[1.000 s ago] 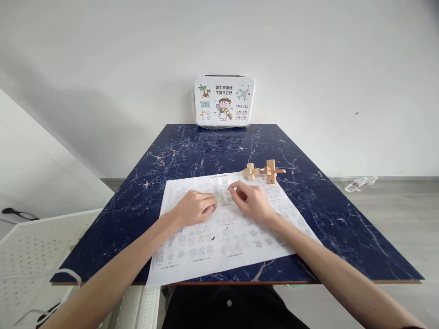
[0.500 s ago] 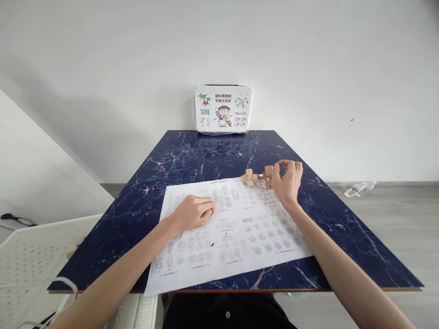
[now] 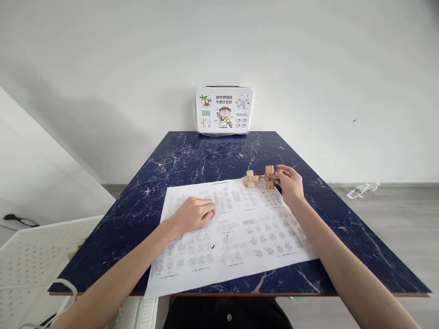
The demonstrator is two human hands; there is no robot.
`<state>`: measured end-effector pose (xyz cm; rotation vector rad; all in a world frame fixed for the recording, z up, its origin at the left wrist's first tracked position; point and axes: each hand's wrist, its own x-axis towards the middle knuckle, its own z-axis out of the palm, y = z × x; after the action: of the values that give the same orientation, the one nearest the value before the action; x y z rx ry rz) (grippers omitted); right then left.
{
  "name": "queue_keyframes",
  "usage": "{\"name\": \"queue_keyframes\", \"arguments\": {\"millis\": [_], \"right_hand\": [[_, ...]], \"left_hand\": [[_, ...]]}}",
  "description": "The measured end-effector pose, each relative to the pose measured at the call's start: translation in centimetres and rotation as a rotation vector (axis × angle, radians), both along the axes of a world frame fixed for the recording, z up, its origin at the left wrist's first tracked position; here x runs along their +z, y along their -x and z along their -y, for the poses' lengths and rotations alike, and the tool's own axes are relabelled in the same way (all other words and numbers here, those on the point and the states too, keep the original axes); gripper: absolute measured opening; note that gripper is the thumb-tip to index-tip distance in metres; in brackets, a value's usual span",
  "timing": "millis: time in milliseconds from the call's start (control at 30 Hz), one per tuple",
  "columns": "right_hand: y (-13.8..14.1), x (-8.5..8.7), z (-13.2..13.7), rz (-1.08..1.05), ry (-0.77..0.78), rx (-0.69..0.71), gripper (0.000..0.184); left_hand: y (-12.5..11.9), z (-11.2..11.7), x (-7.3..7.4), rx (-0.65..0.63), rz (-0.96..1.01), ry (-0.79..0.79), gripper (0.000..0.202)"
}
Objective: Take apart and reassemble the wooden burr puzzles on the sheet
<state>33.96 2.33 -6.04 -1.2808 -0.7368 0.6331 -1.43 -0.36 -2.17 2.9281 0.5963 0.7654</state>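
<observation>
Brown wooden puzzle (image 3: pixel 269 171) at one o'clock of paper (image 3: pixel 192 279), right hand (image 3: pixel 292 185) pinching its end, left hand (image 3: pixel 195 213) loosely clenched

Right hand (image 3: pixel 291 183) at wooden puzzle (image 3: pixel 269 172), seemingly pinching

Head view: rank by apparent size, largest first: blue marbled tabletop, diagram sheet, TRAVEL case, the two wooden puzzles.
1. Blue marbled tabletop
2. Diagram sheet
3. TRAVEL case
Not ranked: pale wooden puzzle and brown wooden puzzle; they look close, and the right hand may cover part of the brown one.
</observation>
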Motion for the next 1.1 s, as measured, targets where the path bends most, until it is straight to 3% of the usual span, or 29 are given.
{"name": "queue_keyframes", "arguments": {"millis": [200, 333, 433, 567, 700, 800, 867, 1000, 1100], "right_hand": [[0.5, 1.8, 0.7, -0.042, -0.161, -0.043, 0.031], [2.6, 4.0, 2.3, 0.018, -0.227, 0.284, 0.025], [5.6, 4.7, 4.0, 0.051, -0.193, 0.557, 0.018], [10.2, 4.3, 6.1, 0.180, -0.145, 0.761, 0.012], [12.7, 3.8, 7.3, 0.200, -0.215, 0.829, 0.013], [13.1, 3.8, 7.6, 0.215, -0.240, 0.867, 0.014], [13.1, 3.8, 7.6, 0.280, -0.236, 0.814, 0.019], [12.8, 3.6, 7.2, 0.450, -0.139, 0.687, 0.026], [12.4, 3.5, 7.0, 0.451, -0.052, 0.783, 0.033]], "left_hand": [[-0.1, 0.0, -0.1, 0.000, 0.003, 0.012, 0.032], [-0.5, 0.5, 0.4, 0.039, 0.081, 0.130, 0.028], [-1.0, 0.8, 0.6, 0.099, 0.172, 0.278, 0.014], [-1.5, 0.9, 0.4, 0.081, 0.292, 0.459, 0.086], [-1.5, 0.9, 0.3, 0.065, 0.259, 0.573, 0.091], [-1.4, 0.9, 0.3, 0.094, 0.300, 0.541, 0.092], [-1.3, 0.9, 0.4, 0.102, 0.338, 0.502, 0.098], [-1.2, 1.0, 1.0, 0.070, 0.414, 0.464, 0.096], [-1.2, 1.1, 1.4, 0.056, 0.403, 0.504, 0.086]]}}
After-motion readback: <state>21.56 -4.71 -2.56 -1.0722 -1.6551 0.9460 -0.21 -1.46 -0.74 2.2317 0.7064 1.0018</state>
